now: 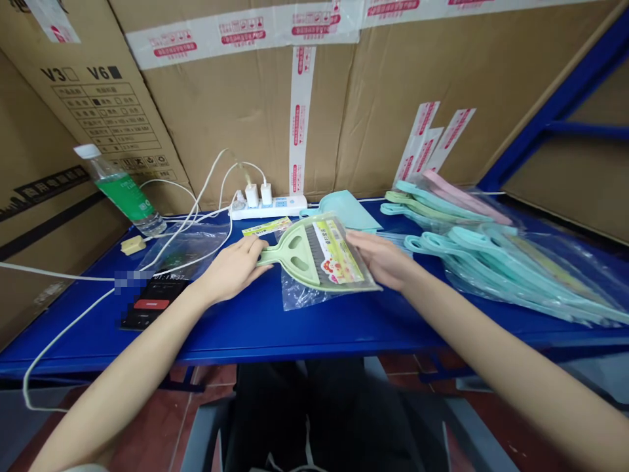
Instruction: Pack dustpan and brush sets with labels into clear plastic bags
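Observation:
A light green dustpan (299, 254) with a dark-bristled brush sits in a clear plastic bag, held slightly above the blue table. A yellow and white printed label (339, 252) lies across its pan. My left hand (239, 267) is closed round the handle at the left. At the pan's right side, my right hand (376, 257) grips the bagged edge, its fingertips partly hidden behind. Just behind the pan lies a light blue dustpan (348, 208). Another yellow label strip (266, 227) rests near my left hand.
Several bagged blue dustpans (496, 269) are piled at the right, with green and pink ones (466, 196) behind. A white power strip (289, 208), cables, a water bottle (126, 196) and a phone (152, 303) stand or lie on the left half. Cardboard boxes (236, 111) wall the back.

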The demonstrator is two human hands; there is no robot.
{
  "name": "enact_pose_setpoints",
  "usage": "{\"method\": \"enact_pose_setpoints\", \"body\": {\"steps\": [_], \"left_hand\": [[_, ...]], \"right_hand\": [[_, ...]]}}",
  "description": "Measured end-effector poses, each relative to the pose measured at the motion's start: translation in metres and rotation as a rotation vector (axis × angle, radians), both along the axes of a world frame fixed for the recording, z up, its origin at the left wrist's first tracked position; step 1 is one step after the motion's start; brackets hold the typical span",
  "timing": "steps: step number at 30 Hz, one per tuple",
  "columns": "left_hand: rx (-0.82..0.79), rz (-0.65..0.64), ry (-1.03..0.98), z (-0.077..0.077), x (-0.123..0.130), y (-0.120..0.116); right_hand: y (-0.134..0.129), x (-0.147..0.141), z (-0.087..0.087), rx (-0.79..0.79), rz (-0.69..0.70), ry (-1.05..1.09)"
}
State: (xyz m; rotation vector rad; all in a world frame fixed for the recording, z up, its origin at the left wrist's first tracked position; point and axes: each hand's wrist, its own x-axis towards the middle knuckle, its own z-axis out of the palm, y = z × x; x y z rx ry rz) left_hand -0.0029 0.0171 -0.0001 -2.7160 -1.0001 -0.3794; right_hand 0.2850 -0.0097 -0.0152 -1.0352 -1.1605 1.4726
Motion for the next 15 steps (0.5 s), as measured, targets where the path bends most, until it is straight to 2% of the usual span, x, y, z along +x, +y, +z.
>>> {"method": "enact_pose_setpoints", "body": {"steps": [6,10,15], "left_hand": [[0.021,-0.075,0.01,-0.003,0.008,-0.007],[0.022,-0.129,-0.036,-0.001,0.013,-0.013],[0.02,-0.103,-0.047,0.004,0.012,-0.012]], "right_hand": [[-0.055,0.006,-0.005,-0.117,0.099,0.072],[-0.072,0.008,-0.01,-0.063,0.02,0.143],[-0.086,0.025,-0.006,-0.051,-0.072,0.088]]}}
